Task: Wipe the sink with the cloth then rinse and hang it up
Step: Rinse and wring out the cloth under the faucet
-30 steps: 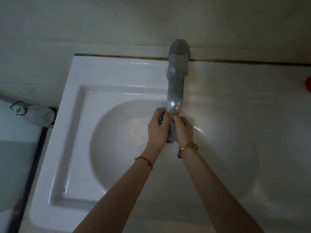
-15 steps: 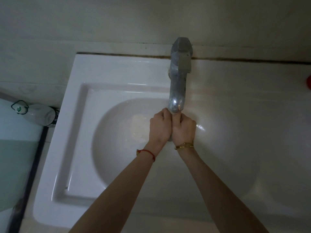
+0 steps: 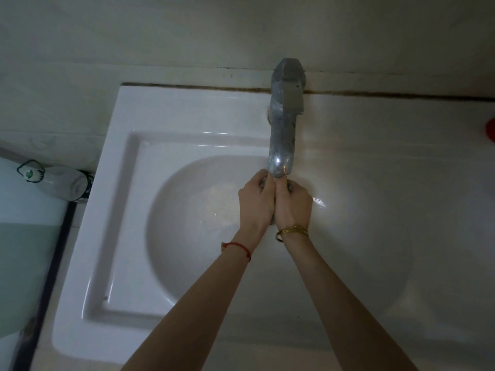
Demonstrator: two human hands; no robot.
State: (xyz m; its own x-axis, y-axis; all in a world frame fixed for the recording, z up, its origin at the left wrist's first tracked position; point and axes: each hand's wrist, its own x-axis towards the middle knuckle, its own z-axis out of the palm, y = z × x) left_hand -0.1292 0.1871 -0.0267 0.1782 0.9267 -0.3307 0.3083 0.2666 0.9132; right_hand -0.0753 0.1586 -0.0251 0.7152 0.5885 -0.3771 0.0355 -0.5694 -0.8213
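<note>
My left hand (image 3: 255, 200) and my right hand (image 3: 293, 206) are pressed side by side over the white sink (image 3: 126, 236), right under the spout of the metal tap (image 3: 284, 135). Both fists are closed around a bunched grey cloth (image 3: 289, 186); only small bits of it show between the fingers and below the palms. I cannot tell whether water runs from the spout. A red string sits on my left wrist, a gold bangle on my right.
The sink's flat rim meets the wall along a dark grimy seam (image 3: 214, 88). A white bottle (image 3: 53, 180) lies to the left of the sink, beside a glass panel (image 3: 24, 250). Something red (image 3: 490, 129) peeks in at the right edge.
My hands have come together from a looser hold into two tight fists on the cloth, which hung visibly below them a second ago. The view has shifted slightly.
</note>
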